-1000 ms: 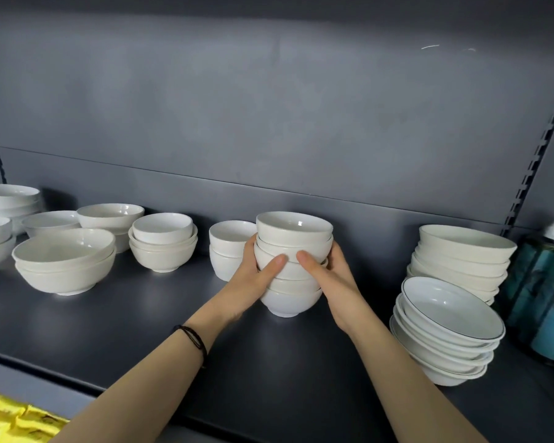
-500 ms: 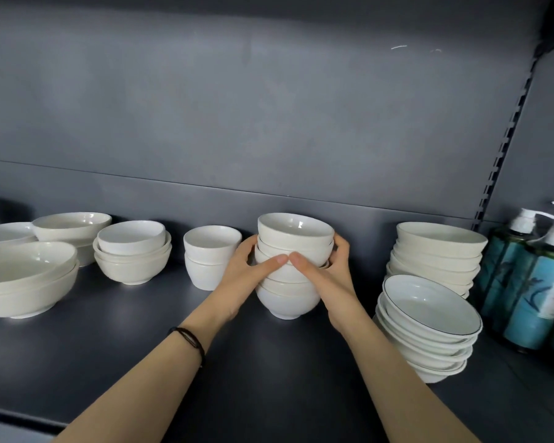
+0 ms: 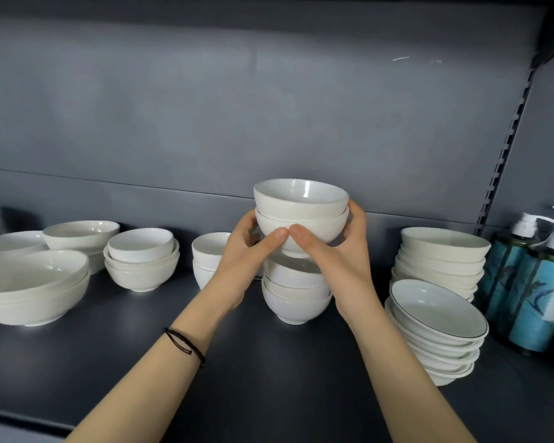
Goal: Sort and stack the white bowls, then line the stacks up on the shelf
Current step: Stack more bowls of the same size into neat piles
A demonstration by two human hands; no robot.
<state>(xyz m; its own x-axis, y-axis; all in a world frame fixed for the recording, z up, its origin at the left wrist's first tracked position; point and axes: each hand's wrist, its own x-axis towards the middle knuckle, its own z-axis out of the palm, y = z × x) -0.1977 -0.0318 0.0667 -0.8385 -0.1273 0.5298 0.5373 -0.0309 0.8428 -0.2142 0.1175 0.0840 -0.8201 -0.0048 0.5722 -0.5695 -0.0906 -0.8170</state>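
Bowls (image 3: 301,215) appear rigid, slick, breakable; fingers (image 3: 275,235) of left hand (image 3: 247,254) and right hand (image 3: 336,260) clamp two at the walls.

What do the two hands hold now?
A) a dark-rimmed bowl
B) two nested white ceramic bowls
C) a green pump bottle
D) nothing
B: the left hand and right hand grip two nested white ceramic bowls above the stack of white bowls on the dark shelf.
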